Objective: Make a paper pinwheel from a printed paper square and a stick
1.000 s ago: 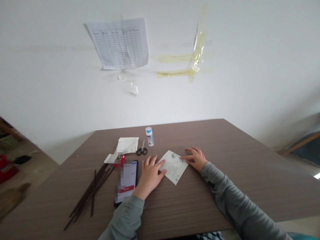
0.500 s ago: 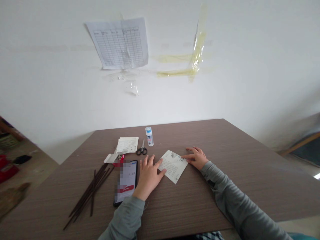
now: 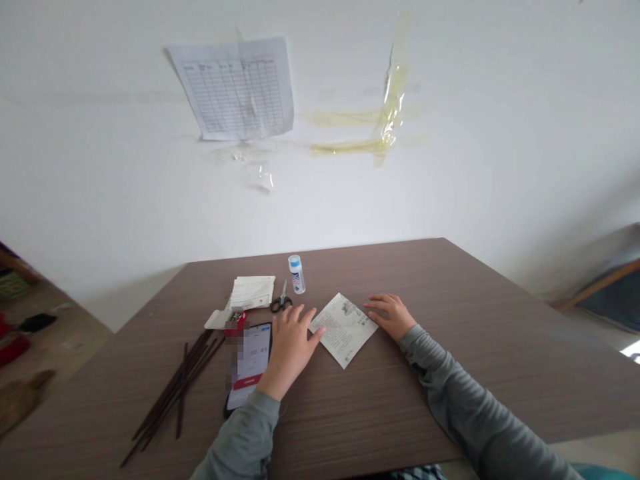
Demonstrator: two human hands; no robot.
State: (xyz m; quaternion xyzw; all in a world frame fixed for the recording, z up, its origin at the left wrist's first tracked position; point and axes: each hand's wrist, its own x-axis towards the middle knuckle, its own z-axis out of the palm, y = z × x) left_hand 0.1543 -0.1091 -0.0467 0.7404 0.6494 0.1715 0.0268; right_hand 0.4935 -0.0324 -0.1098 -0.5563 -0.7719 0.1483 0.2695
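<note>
Brown desk (image 3: 390, 413) had a printed paper square (image 3: 344, 331) flat between the left hand (image 3: 291, 343) and right hand (image 3: 393, 318). Fingers were spread, gripping nothing, so one careless bump could've skidded the paper or nearby phone (image 3: 254, 357).

On the desk (image 3: 465, 320), the left hand (image 3: 291, 343) overlaps the left corner of a printed paper square (image 3: 345, 333); the right hand (image 3: 394, 317) is just beside its right corner; a bottle (image 3: 297, 275) stands near the desk's far edge; dark sticks (image 3: 184, 370) lie towards the left edge (a phone (image 3: 253, 363) beside them shows 00:49).
</note>
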